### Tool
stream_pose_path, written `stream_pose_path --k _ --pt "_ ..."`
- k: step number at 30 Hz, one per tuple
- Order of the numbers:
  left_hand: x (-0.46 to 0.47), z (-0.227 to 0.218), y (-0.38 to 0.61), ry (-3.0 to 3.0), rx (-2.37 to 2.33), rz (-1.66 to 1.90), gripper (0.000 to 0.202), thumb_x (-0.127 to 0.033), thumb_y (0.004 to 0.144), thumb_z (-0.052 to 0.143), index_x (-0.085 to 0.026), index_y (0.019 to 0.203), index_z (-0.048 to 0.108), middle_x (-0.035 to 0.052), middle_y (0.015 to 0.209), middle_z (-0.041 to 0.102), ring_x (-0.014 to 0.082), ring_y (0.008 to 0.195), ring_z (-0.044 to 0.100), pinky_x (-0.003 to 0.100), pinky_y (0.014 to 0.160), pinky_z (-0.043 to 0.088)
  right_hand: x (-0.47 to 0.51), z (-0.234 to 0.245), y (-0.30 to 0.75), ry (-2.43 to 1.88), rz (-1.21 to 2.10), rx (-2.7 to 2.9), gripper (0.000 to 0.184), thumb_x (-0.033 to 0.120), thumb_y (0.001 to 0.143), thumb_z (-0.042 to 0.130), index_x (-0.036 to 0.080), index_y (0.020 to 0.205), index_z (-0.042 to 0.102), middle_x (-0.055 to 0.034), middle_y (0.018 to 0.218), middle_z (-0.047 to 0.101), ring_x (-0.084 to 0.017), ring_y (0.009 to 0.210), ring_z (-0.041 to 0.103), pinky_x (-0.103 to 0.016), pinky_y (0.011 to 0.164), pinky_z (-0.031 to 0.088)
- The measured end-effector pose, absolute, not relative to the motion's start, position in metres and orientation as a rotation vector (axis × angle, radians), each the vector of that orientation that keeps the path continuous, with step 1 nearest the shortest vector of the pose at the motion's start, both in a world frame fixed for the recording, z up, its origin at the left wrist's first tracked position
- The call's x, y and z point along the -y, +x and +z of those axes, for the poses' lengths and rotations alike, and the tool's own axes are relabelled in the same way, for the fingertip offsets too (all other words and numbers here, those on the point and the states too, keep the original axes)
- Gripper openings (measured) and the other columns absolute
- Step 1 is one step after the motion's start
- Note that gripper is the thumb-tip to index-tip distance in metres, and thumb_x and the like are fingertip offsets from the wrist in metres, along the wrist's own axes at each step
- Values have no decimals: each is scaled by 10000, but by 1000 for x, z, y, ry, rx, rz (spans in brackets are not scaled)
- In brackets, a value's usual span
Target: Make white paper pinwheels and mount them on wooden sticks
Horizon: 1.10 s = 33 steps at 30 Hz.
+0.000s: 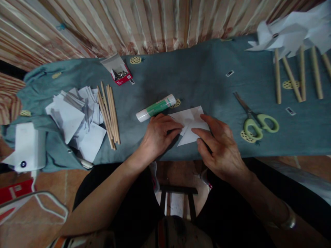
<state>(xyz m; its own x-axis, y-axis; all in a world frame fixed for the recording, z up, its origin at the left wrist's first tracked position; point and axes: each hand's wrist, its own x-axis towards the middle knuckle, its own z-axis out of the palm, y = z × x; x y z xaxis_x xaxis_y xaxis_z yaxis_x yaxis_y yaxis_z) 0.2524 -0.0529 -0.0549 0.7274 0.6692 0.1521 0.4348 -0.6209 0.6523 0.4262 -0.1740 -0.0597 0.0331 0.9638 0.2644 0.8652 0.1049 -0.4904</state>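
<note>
A white sheet of paper (pixel 191 119) with slits cut into it lies near the front edge of the cloth, between my two hands. My left hand (pixel 161 132) pinches its left part between thumb and fingers. On the right side of the same sheet rest the spread fingertips of my right hand (pixel 219 143), thumb apart from the other fingers. Just beyond my left hand, a green and white glue stick (pixel 156 107) lies capped on its side. Green-handled scissors (pixel 254 119) lie to the right of my right hand, blades pointing away.
Several wooden sticks (pixel 108 113) lie beside a pile of cut white paper (pixel 74 117) on the left. An open red box (pixel 120 74) holds small metal pieces. Finished paper pinwheels (pixel 289 32) on sticks lie at the far right. A white device (pixel 29 146) hangs over the left edge.
</note>
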Motion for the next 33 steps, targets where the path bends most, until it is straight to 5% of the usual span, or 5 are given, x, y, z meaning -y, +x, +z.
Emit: stream_pose_path --k 23,33 --pt "51 -56 253 2377 -794 472 144 -238 906 601 -209 927 740 31 900 737 176 841 645 343 811 474 167 -64 420 -1704 239 1927 470 71 866 454 260 1285 550 -117 1490 425 -341 1344 417 -577 1020 406" --pt "54 -56 253 2364 -798 512 131 -215 897 604 -176 909 728 49 904 706 177 849 633 335 797 487 161 -64 410 -1734 207 1937 353 63 879 414 170 1161 598 -187 1434 496 -327 1389 390 -543 1010 418"
